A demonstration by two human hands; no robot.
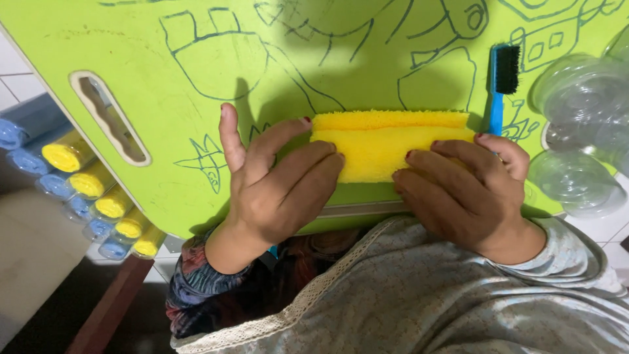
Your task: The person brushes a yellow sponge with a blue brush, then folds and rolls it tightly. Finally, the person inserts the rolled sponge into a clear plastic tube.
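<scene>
Pale grey patterned sleeves, lace-trimmed; dark red nail polish.
</scene>
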